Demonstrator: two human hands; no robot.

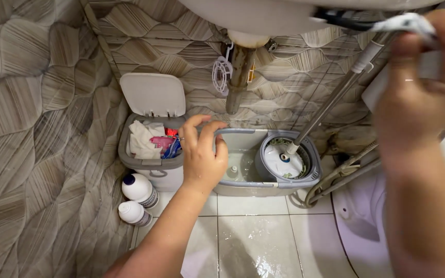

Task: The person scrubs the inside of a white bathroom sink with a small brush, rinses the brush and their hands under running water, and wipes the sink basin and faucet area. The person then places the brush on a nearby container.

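Observation:
My left hand (202, 154) hovers with fingers spread over the gap between a small grey bin (150, 163) and a grey mop bucket (243, 188). It holds nothing. The bin's white lid (153, 94) stands open, with paper and coloured wrappers inside. My right hand (423, 98) is raised close to the camera at the upper right, its fingers closed on a white and dark cloth (405, 23) near the underside of the sink (253, 15). A spin mop (283, 159) stands in the bucket's round basket, its metal handle (336, 98) leaning up to the right.
Two white bottles (137, 198) lie on the floor beside the bin at the patterned wall. A drain pipe (238, 77) drops from the sink, with a white plastic hanger (222, 72) on it. A toilet bowl (366, 216) sits at the lower right. The floor tiles (253, 242) look wet.

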